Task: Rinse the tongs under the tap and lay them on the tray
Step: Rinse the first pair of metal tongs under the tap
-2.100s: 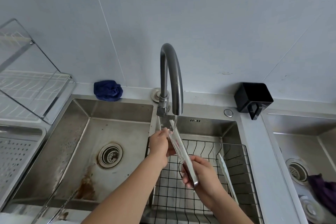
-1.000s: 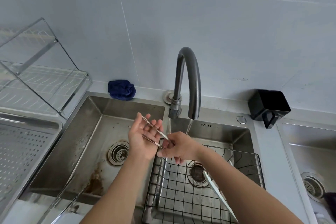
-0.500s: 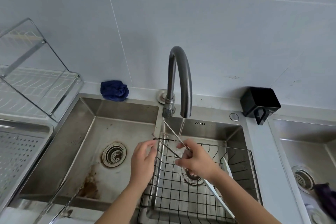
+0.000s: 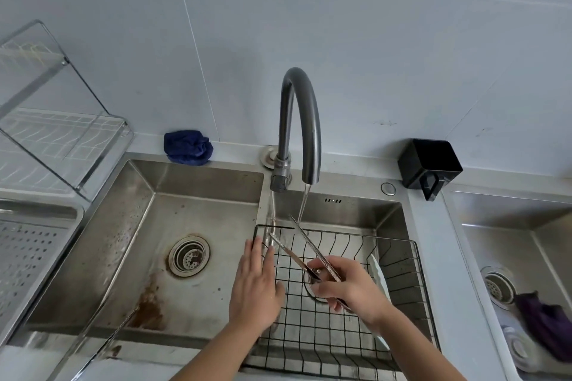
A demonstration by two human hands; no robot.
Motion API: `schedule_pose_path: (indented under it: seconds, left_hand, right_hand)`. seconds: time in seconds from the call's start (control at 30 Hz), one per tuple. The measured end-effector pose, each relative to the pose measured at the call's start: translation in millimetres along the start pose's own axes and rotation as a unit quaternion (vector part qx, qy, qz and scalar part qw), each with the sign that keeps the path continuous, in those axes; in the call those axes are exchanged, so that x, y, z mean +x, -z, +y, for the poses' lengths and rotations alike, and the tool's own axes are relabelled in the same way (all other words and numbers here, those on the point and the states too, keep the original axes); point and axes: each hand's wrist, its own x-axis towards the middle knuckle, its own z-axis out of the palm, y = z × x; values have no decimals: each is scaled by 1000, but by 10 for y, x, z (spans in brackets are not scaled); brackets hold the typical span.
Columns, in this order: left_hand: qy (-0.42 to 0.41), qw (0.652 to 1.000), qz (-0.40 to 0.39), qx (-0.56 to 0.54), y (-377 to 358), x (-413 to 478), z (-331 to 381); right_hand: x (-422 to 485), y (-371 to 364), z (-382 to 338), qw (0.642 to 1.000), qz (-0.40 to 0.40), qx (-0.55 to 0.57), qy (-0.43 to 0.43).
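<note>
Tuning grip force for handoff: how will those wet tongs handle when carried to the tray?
Probably slippery: the tongs are bare shiny metal with the tap running on them. Likely springy, since the two thin arms splay apart from where the right hand pinches them. Probably light, as one hand holds them; the left hand is off them.

Soft, even daylight fills the scene, bright without harsh glare. The tap (image 4: pixel 298 120) throws a faint shadow on the wall tiles (image 4: pixel 402 49). Dull sheen lies on the steel sink (image 4: pixel 198 213). The wide lens bends straight lines near the edges; the corners look slightly soft.
</note>
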Motion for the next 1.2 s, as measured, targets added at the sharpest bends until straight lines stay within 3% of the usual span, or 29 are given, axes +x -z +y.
schedule_pose_path:
  seconds: [0.33, 0.5, 0.6, 0.73, 0.83, 1.2]
  left_hand:
    - [7, 1000, 9, -25, 11, -1, -3]
    - [10, 999, 12, -40, 13, 1, 0]
    - [8, 999, 14, -32, 11, -3, -7]
    - [7, 1000, 10, -20, 6, 0, -7]
    - [6, 1000, 13, -18, 8, -1, -7]
    - [7, 1000, 17, -7, 12, 4, 7]
  right_hand:
    - [-243, -59, 256, 997, 70, 27, -29]
    - [-219, -126, 532, 972, 214, -65, -70]
    - [-257, -110, 711, 950, 259, -155, -78]
    - [-344, -81, 858, 888, 311, -321, -107]
    - [-356, -35, 925, 856, 326, -382, -121]
    - [-290, -21, 1031, 834, 317, -431, -133]
